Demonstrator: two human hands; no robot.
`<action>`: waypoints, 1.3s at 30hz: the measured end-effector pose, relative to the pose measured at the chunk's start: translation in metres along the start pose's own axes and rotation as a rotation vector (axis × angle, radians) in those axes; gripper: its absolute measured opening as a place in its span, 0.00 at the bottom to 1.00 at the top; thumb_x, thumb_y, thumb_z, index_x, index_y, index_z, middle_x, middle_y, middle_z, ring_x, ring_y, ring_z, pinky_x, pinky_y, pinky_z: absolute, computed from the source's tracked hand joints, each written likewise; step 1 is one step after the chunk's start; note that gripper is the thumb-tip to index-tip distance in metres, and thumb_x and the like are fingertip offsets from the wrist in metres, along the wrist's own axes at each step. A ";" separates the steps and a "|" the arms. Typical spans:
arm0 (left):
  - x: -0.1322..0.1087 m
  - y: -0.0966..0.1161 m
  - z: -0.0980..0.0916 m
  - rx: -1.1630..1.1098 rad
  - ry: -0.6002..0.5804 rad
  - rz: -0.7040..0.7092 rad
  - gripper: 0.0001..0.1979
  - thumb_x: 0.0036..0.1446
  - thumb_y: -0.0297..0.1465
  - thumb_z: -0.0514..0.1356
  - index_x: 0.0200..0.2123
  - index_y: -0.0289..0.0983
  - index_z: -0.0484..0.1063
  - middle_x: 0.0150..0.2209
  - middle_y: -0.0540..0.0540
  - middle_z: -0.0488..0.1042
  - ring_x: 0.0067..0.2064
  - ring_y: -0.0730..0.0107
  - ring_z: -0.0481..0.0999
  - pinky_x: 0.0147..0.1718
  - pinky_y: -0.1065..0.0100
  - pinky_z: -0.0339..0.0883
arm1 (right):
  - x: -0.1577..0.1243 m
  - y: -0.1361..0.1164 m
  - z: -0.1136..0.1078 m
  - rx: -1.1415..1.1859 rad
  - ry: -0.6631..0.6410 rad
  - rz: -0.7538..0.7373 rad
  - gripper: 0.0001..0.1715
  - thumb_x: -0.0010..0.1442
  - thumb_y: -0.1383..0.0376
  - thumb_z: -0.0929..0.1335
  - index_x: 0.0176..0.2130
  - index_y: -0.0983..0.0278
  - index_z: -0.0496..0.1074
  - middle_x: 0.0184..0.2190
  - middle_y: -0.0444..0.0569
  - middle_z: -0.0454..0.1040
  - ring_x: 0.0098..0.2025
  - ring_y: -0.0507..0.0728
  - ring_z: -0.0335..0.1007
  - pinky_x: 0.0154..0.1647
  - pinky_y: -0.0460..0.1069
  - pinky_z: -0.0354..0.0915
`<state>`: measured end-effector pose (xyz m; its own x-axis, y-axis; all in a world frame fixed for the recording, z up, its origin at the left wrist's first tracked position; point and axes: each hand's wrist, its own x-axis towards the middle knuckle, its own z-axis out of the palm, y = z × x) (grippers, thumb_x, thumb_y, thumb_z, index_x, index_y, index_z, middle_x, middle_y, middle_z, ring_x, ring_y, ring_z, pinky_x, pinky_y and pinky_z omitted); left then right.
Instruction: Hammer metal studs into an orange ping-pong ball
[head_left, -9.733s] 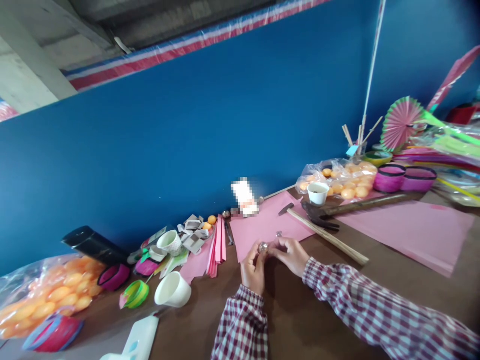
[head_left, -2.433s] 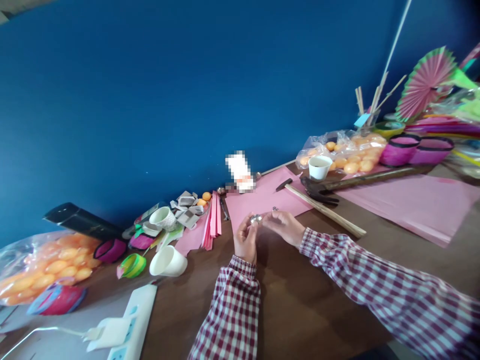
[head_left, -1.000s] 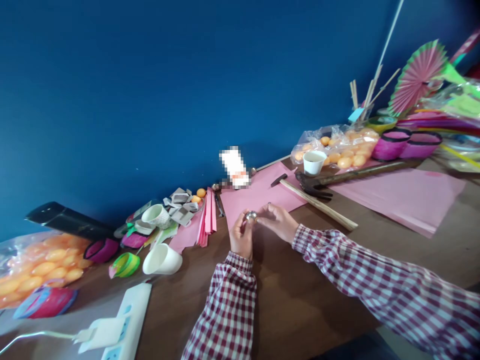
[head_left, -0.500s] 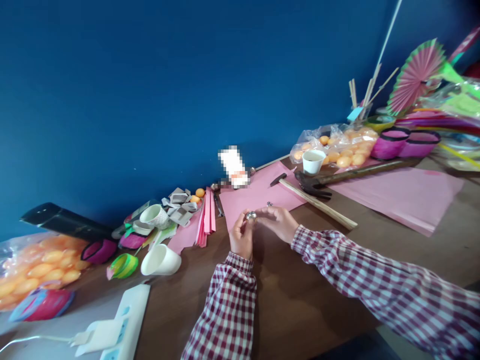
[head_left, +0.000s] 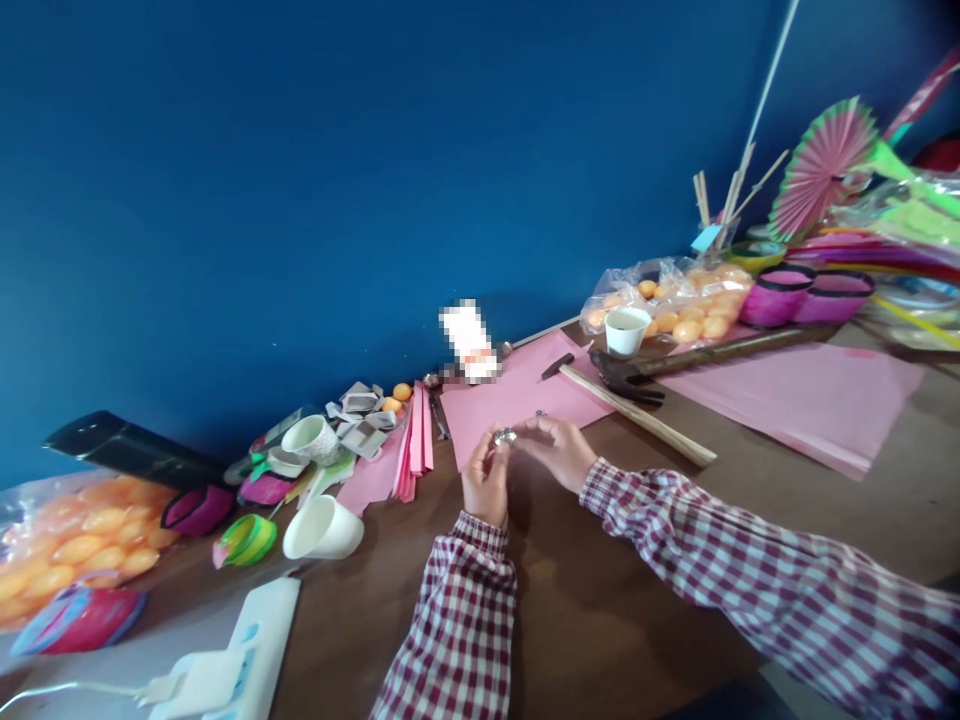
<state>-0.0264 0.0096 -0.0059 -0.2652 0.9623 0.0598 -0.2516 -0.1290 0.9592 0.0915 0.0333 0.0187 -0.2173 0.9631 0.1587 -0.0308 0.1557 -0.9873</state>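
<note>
A small, round, shiny silver metal piece is pinched between the thumb and fingers of my left hand, above the brown table. My right hand meets it from the right, its fingertips drawn together at the piece's edge; their exact grip is partly hidden. Something small and shiny shows at a finger of that hand, perhaps a ring. Just beyond both hands lies a pink paper sheet. A small hammer with a wooden handle rests to the right, its head on the sheet.
A larger claw hammer lies behind the small one. At the left are a tipped white cup, folded pink strips and a power strip. Bags of orange balls stand near the blue wall, beside a white cup.
The view has tilted up slightly, so most things sit a little lower in the picture. Both hands keep almost the same pose around the silver piece.
</note>
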 end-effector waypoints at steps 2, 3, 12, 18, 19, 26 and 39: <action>0.001 0.000 0.000 -0.019 -0.007 -0.024 0.21 0.46 0.34 0.59 0.46 0.37 0.67 0.44 0.43 0.71 0.44 0.63 0.70 0.47 0.58 0.61 | -0.001 -0.001 0.000 0.001 -0.002 -0.011 0.16 0.47 0.58 0.67 0.35 0.65 0.71 0.35 0.49 0.74 0.39 0.55 0.70 0.43 0.51 0.65; 0.001 0.000 -0.001 -0.027 -0.010 -0.034 0.20 0.47 0.34 0.59 0.46 0.37 0.67 0.44 0.43 0.71 0.44 0.64 0.71 0.47 0.58 0.61 | -0.001 -0.002 0.000 0.001 -0.004 -0.016 0.16 0.47 0.58 0.67 0.35 0.65 0.71 0.35 0.49 0.74 0.39 0.55 0.70 0.43 0.51 0.65; -0.001 0.004 -0.002 0.054 -0.029 0.028 0.22 0.45 0.33 0.60 0.46 0.36 0.66 0.42 0.42 0.72 0.43 0.64 0.71 0.44 0.61 0.63 | -0.007 -0.006 0.003 -0.130 0.010 -0.116 0.13 0.50 0.59 0.65 0.36 0.64 0.69 0.34 0.48 0.74 0.38 0.55 0.69 0.39 0.50 0.66; 0.000 0.015 0.002 -0.211 0.037 -0.086 0.17 0.44 0.33 0.61 0.40 0.34 0.69 0.35 0.44 0.74 0.37 0.69 0.73 0.40 0.63 0.65 | -0.003 -0.005 -0.008 -0.347 0.026 -0.228 0.12 0.54 0.62 0.61 0.39 0.62 0.68 0.35 0.48 0.72 0.34 0.53 0.69 0.36 0.48 0.66; 0.001 0.016 0.002 -0.260 0.052 -0.113 0.16 0.44 0.33 0.61 0.39 0.34 0.70 0.35 0.44 0.74 0.36 0.70 0.73 0.40 0.64 0.65 | 0.001 -0.003 -0.014 -0.397 0.067 -0.237 0.12 0.54 0.63 0.61 0.38 0.62 0.68 0.35 0.48 0.72 0.35 0.53 0.69 0.36 0.48 0.65; 0.007 0.019 -0.005 -0.417 0.131 -0.234 0.14 0.46 0.37 0.59 0.33 0.33 0.70 0.30 0.44 0.74 0.29 0.72 0.74 0.34 0.65 0.68 | 0.027 0.011 -0.059 -0.779 0.260 -0.265 0.12 0.55 0.65 0.60 0.38 0.63 0.68 0.34 0.49 0.72 0.33 0.53 0.67 0.35 0.47 0.63; 0.007 0.021 -0.007 -0.543 0.131 -0.240 0.13 0.48 0.34 0.59 0.38 0.37 0.69 0.33 0.44 0.74 0.30 0.74 0.74 0.33 0.69 0.68 | 0.019 -0.015 -0.065 -1.421 0.251 -0.295 0.20 0.56 0.68 0.58 0.48 0.58 0.64 0.47 0.51 0.66 0.44 0.60 0.57 0.38 0.52 0.56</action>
<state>-0.0399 0.0124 0.0133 -0.2457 0.9467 -0.2081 -0.7485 -0.0489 0.6613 0.1511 0.0633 0.0364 -0.1972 0.8478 0.4922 0.9519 0.2857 -0.1108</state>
